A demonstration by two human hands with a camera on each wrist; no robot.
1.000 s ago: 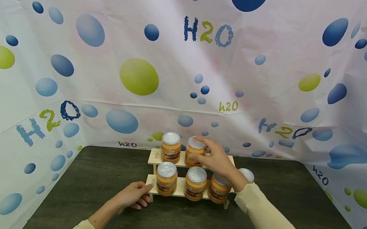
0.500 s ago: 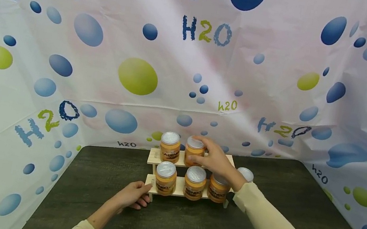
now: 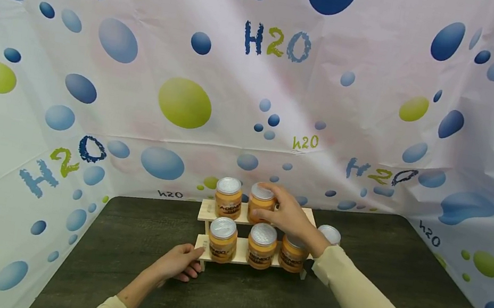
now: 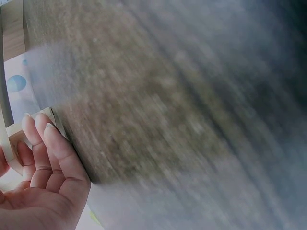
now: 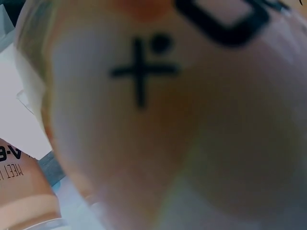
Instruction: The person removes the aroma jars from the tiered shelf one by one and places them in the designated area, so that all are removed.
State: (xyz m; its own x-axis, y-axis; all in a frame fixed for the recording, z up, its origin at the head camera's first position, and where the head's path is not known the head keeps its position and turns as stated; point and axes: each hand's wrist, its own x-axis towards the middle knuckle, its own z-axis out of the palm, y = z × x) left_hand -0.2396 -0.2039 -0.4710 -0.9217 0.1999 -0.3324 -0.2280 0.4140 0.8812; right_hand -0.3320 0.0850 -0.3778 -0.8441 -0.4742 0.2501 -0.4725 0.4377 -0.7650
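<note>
A two-tier wooden rack bears orange jars with silver lids and dark lettering. My left hand pinches the left end of its lower tier; the left wrist view shows the fingers curled by the pale wood. On the upper tier, my right hand grips a jar from its right side, one finger at the lid and the thumb lower on the body. A second jar stands to its left. Close and blurred, a jar fills most of the right wrist view.
Three more jars stand along the lower tier, the middle jar in front of the gripped one. Another silver-lidded jar shows beyond my right wrist, partly hidden. The dark table meets a patterned sheet at the back and sides.
</note>
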